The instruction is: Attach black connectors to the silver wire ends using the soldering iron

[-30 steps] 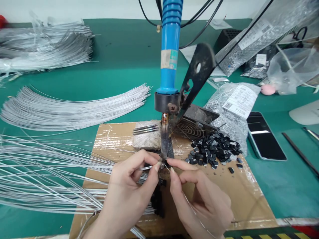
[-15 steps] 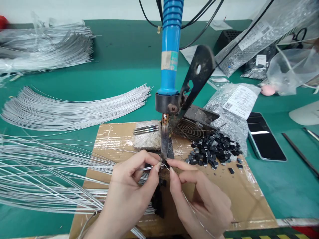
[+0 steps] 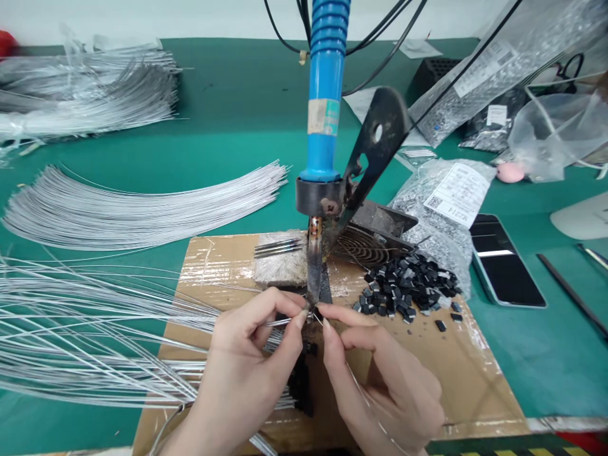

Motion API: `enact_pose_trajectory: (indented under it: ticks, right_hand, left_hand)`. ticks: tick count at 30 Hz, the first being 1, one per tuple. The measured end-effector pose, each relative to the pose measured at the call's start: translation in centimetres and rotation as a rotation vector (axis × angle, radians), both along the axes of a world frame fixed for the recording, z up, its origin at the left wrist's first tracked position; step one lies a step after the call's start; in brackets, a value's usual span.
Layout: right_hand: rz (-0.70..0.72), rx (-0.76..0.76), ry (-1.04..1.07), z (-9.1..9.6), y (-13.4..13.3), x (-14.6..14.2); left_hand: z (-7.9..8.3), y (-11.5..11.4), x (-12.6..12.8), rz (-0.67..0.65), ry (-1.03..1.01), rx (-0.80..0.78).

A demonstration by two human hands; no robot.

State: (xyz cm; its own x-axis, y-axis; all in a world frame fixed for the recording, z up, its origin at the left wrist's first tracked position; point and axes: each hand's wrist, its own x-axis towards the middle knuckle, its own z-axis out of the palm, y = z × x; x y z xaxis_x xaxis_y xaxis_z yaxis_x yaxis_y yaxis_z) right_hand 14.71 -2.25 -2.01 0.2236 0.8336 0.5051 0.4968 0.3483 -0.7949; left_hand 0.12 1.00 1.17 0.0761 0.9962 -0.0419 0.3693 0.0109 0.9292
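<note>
A blue-handled soldering iron (image 3: 325,95) stands fixed upright in a dark metal stand (image 3: 375,145), its tip (image 3: 313,278) pointing down over a taped cardboard sheet (image 3: 456,373). My left hand (image 3: 247,373) pinches a thin silver wire (image 3: 278,322) and holds its end at the tip. My right hand (image 3: 380,380) pinches another thin wire (image 3: 365,402), which runs back under the palm, its end also at the tip. A small black part seems to sit between the fingertips, mostly hidden.
A pile of small black parts (image 3: 408,285) lies right of the tip. Silver wire bundles (image 3: 133,209) spread over the green table at left. A grey block with pins (image 3: 280,263), a phone (image 3: 506,259) and plastic bags (image 3: 456,190) lie around.
</note>
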Motion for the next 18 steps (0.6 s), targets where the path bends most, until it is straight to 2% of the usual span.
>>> enact_pose_trajectory:
  ticks: [3, 8, 18]
  right_hand:
    - [0.005, -0.031, 0.004, 0.03, 0.08, -0.04]
    - [-0.005, 0.065, 0.028, 0.07, 0.33, -0.19]
    - [-0.004, 0.070, 0.030, -0.04, 0.57, -0.25]
  left_hand:
    - [-0.01, 0.13, 0.06, -0.001, 0.006, -0.002]
    - [-0.07, 0.22, 0.08, -0.002, 0.009, 0.025]
    - [-0.23, 0.24, 0.05, -0.012, -0.019, 0.059]
